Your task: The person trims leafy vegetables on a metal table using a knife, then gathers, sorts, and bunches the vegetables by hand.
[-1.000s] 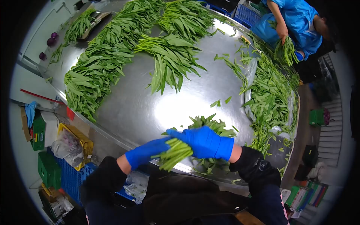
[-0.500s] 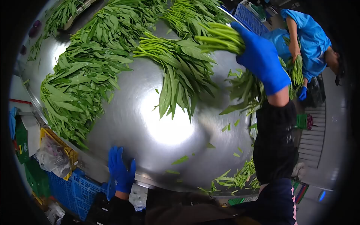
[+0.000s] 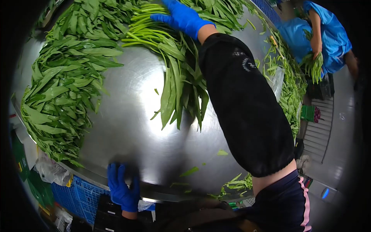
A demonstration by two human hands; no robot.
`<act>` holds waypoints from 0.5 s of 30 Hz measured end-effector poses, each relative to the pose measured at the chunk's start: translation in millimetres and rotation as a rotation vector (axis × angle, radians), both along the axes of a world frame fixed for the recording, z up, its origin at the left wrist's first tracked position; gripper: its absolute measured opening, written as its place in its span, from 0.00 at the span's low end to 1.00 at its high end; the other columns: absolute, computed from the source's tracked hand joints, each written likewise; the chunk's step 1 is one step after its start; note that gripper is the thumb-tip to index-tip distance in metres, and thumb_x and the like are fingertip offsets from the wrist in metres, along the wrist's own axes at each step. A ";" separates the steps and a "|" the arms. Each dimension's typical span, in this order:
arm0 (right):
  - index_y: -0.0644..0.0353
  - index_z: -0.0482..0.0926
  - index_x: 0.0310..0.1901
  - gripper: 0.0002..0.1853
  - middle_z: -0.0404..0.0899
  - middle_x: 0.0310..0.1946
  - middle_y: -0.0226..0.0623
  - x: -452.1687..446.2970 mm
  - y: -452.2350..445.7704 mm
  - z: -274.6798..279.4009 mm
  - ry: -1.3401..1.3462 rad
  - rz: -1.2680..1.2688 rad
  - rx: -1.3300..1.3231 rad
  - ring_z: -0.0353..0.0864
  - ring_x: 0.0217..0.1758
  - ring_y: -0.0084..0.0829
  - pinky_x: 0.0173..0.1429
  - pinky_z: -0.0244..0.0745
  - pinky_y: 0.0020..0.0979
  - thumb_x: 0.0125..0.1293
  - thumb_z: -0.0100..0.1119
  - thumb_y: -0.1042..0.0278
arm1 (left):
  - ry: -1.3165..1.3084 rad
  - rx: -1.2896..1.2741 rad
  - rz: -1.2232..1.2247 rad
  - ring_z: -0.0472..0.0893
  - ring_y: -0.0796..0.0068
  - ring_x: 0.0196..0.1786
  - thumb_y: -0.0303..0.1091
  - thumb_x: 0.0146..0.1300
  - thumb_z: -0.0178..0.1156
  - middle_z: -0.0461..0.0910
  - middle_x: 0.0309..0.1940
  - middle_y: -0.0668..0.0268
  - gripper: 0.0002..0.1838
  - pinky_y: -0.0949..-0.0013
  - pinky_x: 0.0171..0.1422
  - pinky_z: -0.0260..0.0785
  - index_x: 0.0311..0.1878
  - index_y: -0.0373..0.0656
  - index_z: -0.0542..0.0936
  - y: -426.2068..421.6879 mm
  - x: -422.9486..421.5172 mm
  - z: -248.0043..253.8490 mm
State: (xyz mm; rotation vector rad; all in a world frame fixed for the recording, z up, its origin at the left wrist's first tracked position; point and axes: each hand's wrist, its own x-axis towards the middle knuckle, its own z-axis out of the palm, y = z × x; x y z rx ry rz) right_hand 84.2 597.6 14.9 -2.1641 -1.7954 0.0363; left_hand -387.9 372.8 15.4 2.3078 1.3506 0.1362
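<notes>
My right hand (image 3: 181, 17), in a blue glove, reaches across the metal table (image 3: 131, 135) and rests on the stem ends of a bunch of leafy greens (image 3: 174, 73), its fingers spread. My left hand (image 3: 123, 189), gloved in blue too, lies at the near edge of the table with its fingers apart and nothing in it. To the left is a long pile of greens (image 3: 62, 96). Another bundle (image 3: 224, 13) lies beyond my right hand.
Loose greens (image 3: 290, 100) line the table's right side. A co-worker in a blue gown (image 3: 328, 34) holds a bunch there. Cut bits (image 3: 239, 183) lie near the front edge. Blue crates (image 3: 79, 195) stand below the left edge.
My right hand has carried its bunch from the right over to the bunch in the middle and opened on it. My left hand has stayed at the near edge since it let go of the stems.
</notes>
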 end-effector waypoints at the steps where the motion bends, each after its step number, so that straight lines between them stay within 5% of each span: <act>1: 0.58 0.65 0.65 0.36 0.74 0.56 0.52 6.2 -6.8 8.4 0.126 0.073 0.147 0.74 0.59 0.49 0.62 0.68 0.38 0.59 0.63 0.48 | -0.004 0.028 0.000 0.61 0.45 0.69 0.30 0.49 0.67 0.64 0.66 0.53 0.32 0.51 0.71 0.55 0.61 0.43 0.71 -2.0 -1.0 -2.4; 2: 0.63 0.65 0.64 0.33 0.71 0.60 0.53 11.4 -15.1 21.5 0.250 0.143 0.297 0.70 0.63 0.48 0.66 0.64 0.36 0.64 0.58 0.49 | -0.007 0.019 -0.010 0.61 0.45 0.69 0.30 0.49 0.67 0.64 0.66 0.53 0.32 0.51 0.71 0.55 0.61 0.43 0.71 -2.9 -1.5 -2.8; 4: 0.59 0.72 0.60 0.28 0.79 0.50 0.46 4.2 -56.7 41.5 0.323 0.125 0.543 0.79 0.53 0.42 0.57 0.73 0.36 0.61 0.64 0.55 | 0.017 0.026 -0.011 0.61 0.46 0.70 0.30 0.49 0.67 0.64 0.66 0.54 0.32 0.51 0.71 0.55 0.61 0.43 0.71 -2.4 -1.4 -3.0; 5: 0.61 0.78 0.53 0.17 0.81 0.48 0.40 -2.1 -84.1 46.1 0.730 0.058 0.471 0.80 0.49 0.31 0.54 0.74 0.29 0.64 0.61 0.64 | 0.007 0.046 -0.018 0.61 0.46 0.70 0.30 0.49 0.67 0.64 0.66 0.54 0.32 0.51 0.71 0.55 0.61 0.42 0.71 -3.5 -3.7 -6.5; 6: 0.60 0.80 0.50 0.14 0.82 0.44 0.36 -12.7 -111.5 50.0 0.775 0.070 0.563 0.81 0.45 0.24 0.50 0.75 0.25 0.63 0.61 0.68 | 0.004 0.045 -0.025 0.61 0.46 0.70 0.30 0.49 0.67 0.64 0.66 0.54 0.32 0.51 0.71 0.55 0.61 0.42 0.71 -3.7 -2.7 -5.1; 9: 0.56 0.85 0.44 0.10 0.84 0.36 0.35 -47.4 -212.2 38.3 0.682 -0.285 0.336 0.83 0.38 0.24 0.44 0.75 0.25 0.61 0.64 0.70 | 0.016 0.039 -0.022 0.60 0.46 0.70 0.30 0.49 0.66 0.64 0.66 0.53 0.31 0.50 0.71 0.54 0.60 0.42 0.71 -4.1 1.0 0.4; 15: 0.48 0.83 0.44 0.13 0.81 0.35 0.30 -86.7 -296.4 -9.3 0.432 -0.355 0.292 0.82 0.33 0.29 0.38 0.76 0.26 0.56 0.67 0.67 | -0.047 0.094 -0.033 0.64 0.48 0.67 0.28 0.50 0.64 0.66 0.64 0.53 0.29 0.53 0.70 0.56 0.59 0.41 0.72 -6.9 -1.2 -6.3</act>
